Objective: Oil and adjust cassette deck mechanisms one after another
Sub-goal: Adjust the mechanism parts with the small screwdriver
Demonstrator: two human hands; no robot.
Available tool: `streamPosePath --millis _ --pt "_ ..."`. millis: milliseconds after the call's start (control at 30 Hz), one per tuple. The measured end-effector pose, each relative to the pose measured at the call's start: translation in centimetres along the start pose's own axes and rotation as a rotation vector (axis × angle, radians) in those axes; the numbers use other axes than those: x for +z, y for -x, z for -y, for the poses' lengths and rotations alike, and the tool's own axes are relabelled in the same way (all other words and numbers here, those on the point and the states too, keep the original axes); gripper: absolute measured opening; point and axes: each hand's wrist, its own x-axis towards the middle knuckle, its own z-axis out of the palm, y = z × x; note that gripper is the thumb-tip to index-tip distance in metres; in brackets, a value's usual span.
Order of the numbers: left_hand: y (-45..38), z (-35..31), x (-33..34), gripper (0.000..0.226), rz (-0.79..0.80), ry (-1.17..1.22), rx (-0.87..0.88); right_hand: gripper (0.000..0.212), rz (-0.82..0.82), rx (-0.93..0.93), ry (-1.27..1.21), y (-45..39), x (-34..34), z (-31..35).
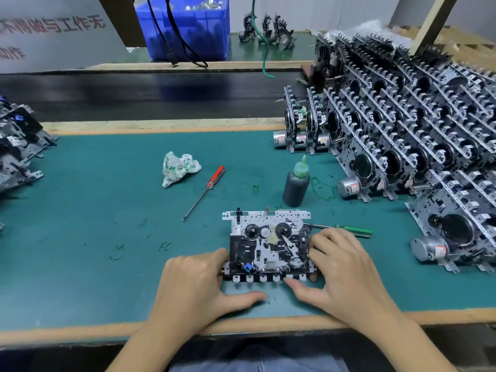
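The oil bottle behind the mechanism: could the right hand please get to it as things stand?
Probably yes. The oil bottle stands upright just beyond the mechanism that the right hand holds, with bare mat around it. The hand would first need to let go of the mechanism.

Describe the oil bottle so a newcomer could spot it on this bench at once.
Start at the green mat covering the bench, then look just beyond the cassette deck mechanism that lies flat between the two hands. The oil bottle stands there upright, left of the stacked mechanisms. It is the only dark bottle, with a pale green cap and pointed nozzle.
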Motion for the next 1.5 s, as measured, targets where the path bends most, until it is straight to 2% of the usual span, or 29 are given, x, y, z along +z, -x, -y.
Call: streamPosePath --millis 133,267,500,700,900,1100,1200,1433,1500 --pt "0.1 0.0 0.0 0.053 0.010 0.007 0.091 0.060 0.000 0.002 0.060 0.0 0.1 -0.2" --pt "0.2 0.3 0.0 0.050 -0.003 -0.002 0.186 0.060 -0.043 0.014 0.105 -0.1 0.1 0.0" --pt "0.3 0.4 0.1 0.048 -0.040 -0.003 0.157 0.052 0.006 -0.130 0.097 -0.1 -0.2 -1.2" --pt "0.1 0.4 0.5 0.049 -0.084 -0.049 0.079 0.051 0.042 -0.131 -0.022 -0.1 -0.2 -1.2" --pt "0.1 0.4 0.3 0.058 -0.050 -0.063 0.136 0.050 -0.014 -0.099 -0.019 -0.1 0.2 -1.0" --pt "0.0 -0.5 0.6 0.057 -0.137 -0.119 0.034 0.050 0.013 -0.100 -0.103 -0.2 -0.1 -0.8" --pt "0.0 -0.3 0.8 0.059 -0.121 -0.111 -0.004 0.050 0.024 -0.115 -0.169 -0.3 -0.1 -0.7" --pt "-0.1 0.0 0.7 0.066 -0.036 -0.061 0.045 0.053 0.003 -0.067 -0.044 -0.1 0.0 -0.8" --pt "0.0 0.0 0.8 0.065 -0.036 -0.039 0.123 0.058 -0.001 -0.032 -0.019 -0.1 0.0 -0.8"
